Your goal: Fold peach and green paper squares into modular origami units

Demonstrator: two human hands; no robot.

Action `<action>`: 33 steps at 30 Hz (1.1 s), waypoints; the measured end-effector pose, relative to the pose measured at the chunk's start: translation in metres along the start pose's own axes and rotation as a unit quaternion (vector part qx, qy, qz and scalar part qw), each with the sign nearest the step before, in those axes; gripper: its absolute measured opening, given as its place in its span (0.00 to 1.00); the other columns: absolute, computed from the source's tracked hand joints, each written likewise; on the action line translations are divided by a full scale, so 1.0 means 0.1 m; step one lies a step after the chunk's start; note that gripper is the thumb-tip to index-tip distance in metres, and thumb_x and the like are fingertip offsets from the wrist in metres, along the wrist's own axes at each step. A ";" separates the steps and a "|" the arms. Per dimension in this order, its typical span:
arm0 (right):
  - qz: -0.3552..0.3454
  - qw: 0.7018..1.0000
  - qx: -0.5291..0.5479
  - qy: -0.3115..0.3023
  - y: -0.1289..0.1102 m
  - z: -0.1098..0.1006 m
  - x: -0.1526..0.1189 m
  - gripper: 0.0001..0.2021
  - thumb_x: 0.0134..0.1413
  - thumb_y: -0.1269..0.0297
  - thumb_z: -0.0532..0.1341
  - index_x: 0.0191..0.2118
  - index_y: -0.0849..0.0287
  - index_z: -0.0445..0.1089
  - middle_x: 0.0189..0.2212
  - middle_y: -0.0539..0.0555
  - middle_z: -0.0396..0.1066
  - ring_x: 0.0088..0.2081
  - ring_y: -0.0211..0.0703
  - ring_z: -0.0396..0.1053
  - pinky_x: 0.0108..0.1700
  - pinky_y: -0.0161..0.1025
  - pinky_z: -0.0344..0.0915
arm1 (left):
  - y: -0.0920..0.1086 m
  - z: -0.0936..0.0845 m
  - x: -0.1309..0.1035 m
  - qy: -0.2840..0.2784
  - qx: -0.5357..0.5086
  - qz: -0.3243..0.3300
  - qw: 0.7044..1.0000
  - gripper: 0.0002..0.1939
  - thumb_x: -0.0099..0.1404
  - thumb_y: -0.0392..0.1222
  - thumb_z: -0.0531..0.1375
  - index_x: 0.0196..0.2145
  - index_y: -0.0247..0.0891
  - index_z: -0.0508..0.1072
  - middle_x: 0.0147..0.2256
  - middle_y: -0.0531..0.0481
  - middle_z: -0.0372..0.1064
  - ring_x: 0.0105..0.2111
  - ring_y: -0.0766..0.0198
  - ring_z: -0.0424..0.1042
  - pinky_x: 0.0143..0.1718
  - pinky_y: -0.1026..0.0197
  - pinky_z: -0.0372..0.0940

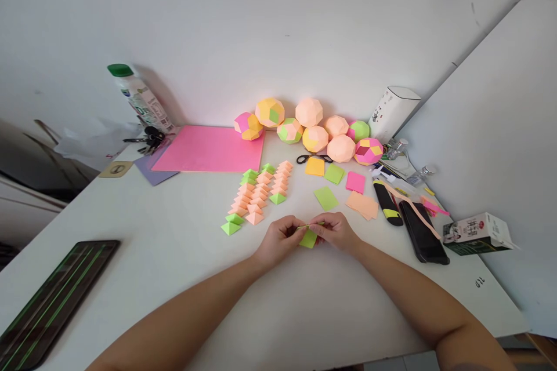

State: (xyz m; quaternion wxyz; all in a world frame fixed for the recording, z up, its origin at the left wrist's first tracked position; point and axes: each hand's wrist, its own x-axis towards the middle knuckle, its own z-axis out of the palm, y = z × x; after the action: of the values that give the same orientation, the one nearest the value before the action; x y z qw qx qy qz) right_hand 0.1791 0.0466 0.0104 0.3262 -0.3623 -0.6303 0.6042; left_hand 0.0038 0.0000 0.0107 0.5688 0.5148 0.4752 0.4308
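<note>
Between my two hands, just above the table, is a green sheet of paper [308, 239], its upper edge pinched in my fingers. My left hand [282, 236] is closed on its left side. On its right side my right hand [338, 232] grips it with thumb and fingers. Rows of folded paper pieces [260, 188], peach and green, stand to the left beyond my hands. Past my right hand lie a green paper square [326, 198], peach sheets [362, 205], a pink stack [355, 182], another green stack [335, 173] and an orange stack [315, 166].
Several faceted paper balls [309, 112] sit along the wall, with black-handled scissors [314, 159] before them. A pink board [209, 149] and a bottle [143, 101] are back left. To the right lie a cutter [387, 203], a phone [423, 232] and a milk carton [476, 234]. A dark tablet [58, 301] lies front left.
</note>
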 end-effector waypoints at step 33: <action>0.027 0.999 0.005 -0.035 -0.02 -0.01 0.00 0.10 0.49 0.60 0.63 0.28 0.62 0.69 0.20 0.49 0.68 0.21 0.36 0.68 0.25 0.34 0.66 | 0.07 0.01 -0.01 0.009 0.030 -0.031 0.999 0.10 0.58 0.46 0.57 0.27 0.35 0.66 0.24 0.54 0.63 0.24 0.69 0.61 0.25 0.67 0.56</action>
State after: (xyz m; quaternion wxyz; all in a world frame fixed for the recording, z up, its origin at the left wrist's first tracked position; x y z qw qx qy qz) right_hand 0.1799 0.0470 0.0122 0.2893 -0.3557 -0.6286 0.6282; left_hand 0.0050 -0.0006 0.0181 0.5615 0.5130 0.5089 0.4034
